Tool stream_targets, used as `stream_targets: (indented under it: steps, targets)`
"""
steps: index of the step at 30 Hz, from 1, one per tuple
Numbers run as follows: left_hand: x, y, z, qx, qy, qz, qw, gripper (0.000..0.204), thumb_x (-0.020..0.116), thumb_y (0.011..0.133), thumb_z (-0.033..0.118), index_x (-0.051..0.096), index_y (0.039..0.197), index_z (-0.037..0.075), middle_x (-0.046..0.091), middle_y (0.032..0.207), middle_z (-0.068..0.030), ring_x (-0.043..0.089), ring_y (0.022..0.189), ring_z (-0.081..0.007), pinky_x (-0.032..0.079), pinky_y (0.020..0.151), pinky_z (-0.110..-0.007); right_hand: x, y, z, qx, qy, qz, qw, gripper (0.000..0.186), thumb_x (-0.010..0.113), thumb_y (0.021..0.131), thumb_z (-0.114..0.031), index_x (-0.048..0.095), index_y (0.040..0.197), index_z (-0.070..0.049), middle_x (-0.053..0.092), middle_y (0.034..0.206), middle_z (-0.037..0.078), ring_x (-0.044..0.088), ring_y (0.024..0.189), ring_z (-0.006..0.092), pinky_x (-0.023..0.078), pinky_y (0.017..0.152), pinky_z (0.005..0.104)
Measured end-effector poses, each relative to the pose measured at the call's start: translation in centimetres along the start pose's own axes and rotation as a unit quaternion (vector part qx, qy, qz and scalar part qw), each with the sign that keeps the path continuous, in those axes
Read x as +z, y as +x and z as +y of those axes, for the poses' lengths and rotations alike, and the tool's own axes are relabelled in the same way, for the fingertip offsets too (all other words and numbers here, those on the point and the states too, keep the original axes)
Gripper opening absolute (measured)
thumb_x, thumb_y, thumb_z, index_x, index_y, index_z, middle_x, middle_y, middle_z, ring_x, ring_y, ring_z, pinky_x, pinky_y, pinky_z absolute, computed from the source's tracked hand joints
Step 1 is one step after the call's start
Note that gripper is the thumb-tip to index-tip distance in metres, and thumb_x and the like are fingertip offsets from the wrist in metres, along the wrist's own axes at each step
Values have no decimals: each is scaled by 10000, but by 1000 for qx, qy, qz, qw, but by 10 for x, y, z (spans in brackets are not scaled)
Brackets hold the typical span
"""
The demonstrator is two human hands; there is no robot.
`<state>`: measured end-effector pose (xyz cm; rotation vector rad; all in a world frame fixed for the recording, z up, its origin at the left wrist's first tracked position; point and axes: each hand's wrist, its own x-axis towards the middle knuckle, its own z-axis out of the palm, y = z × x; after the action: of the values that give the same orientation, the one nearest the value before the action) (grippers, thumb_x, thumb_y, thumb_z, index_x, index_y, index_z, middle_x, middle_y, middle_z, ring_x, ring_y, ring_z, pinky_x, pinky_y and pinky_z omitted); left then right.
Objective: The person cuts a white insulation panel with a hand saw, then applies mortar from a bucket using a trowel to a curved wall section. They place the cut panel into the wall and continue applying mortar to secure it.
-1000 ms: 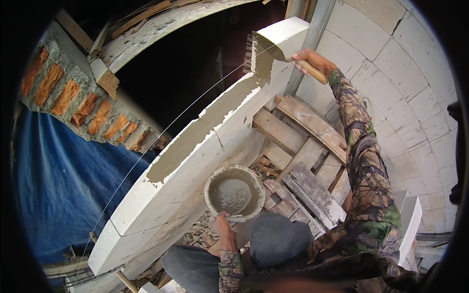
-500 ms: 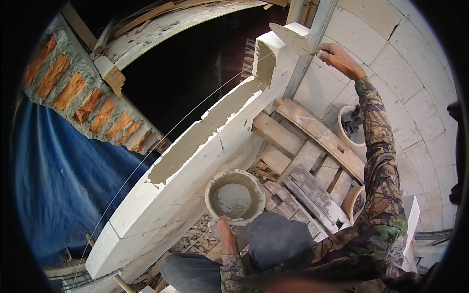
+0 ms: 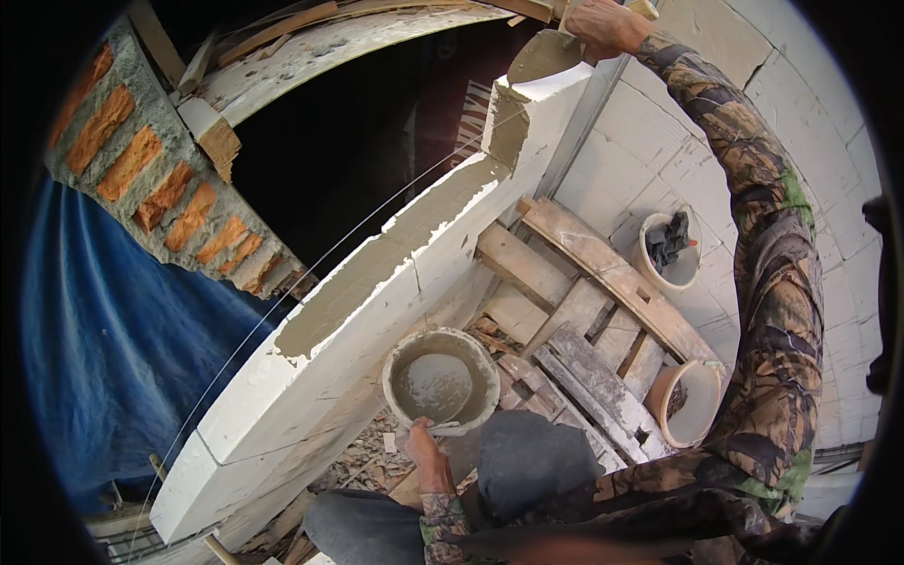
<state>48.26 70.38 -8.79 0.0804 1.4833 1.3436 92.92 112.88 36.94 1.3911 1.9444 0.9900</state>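
My right hand (image 3: 603, 26), stretched far forward, is closed around the handle of a trowel. The grey trowel blade (image 3: 544, 58) lies against the top of the raised white block (image 3: 556, 94) at the wall's far end. Grey mortar (image 3: 377, 254) coats the top of the lower white block wall (image 3: 348, 334), and more covers the raised block's near end face. With my left hand (image 3: 429, 459) I grip the near rim of a round bucket (image 3: 392, 363). Wet mortar (image 3: 433, 386) sits in its bottom. My left fingertips are partly hidden by the rim.
A taut string (image 3: 353, 229) runs along the wall. Wooden pallets and planks (image 3: 603, 259) lie to its right, with a white bucket (image 3: 650, 268) and a tan bucket (image 3: 669, 438) nearby. Broken brickwork (image 3: 141, 165) and a blue tarp (image 3: 122, 330) are at left; rubble (image 3: 363, 452) lies below.
My right hand has moved farther forward and left, bringing the trowel blade over the raised block's near top edge. My left hand stays on the bucket rim. The view has shifted slightly.
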Motion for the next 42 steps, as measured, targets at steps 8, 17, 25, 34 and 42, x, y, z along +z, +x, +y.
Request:
stream_targets:
  steps: [8, 17, 25, 34, 42]
  targets:
    - [2, -2, 9, 13, 40, 19, 999, 41, 588, 757, -42, 607, 787, -22, 622, 794, -96, 590, 696, -225, 494, 624, -376, 46, -23, -47, -18, -24, 144, 989, 292, 583, 967, -140, 561, 1239, -36, 617, 1062, 134, 673, 1004, 266, 587, 823, 419]
    - [-3, 0, 1, 20, 27, 12, 999, 49, 606, 758, -34, 641, 778, -6, 631, 752, -64, 586, 690, -188, 472, 630, -345, 110, -2, -47, -26, -140, 220, 965, 400, 651, 973, -110, 491, 1328, -201, 594, 1226, 74, 581, 1177, 229, 462, 1014, 365]
    - [-1, -2, 4, -13, 9, 13, 1000, 91, 608, 727, -50, 645, 804, -20, 644, 791, -79, 600, 697, -205, 494, 636, -349, 69, -117, -13, 69, 12, 272, 960, 340, 652, 956, -128, 547, 1277, -86, 602, 1183, 110, 593, 1059, 278, 485, 903, 420]
    - [2, -6, 1, 27, 37, -41, 998, 98, 595, 757, -48, 665, 819, -17, 652, 753, -52, 583, 653, -158, 473, 608, -309, -23, -275, -372, -130, 414, 37, 900, 285, 684, 770, -117, 598, 1030, -38, 558, 994, 109, 594, 959, 266, 452, 803, 394]
    - [5, -21, 9, 60, 58, -25, 996, 108, 596, 766, -74, 664, 840, -32, 643, 732, -55, 576, 610, -158, 457, 569, -297, -45, -251, -493, -249, 494, -121, 824, 167, 612, 815, -139, 737, 779, -33, 665, 721, 167, 687, 700, 355, 512, 634, 438]
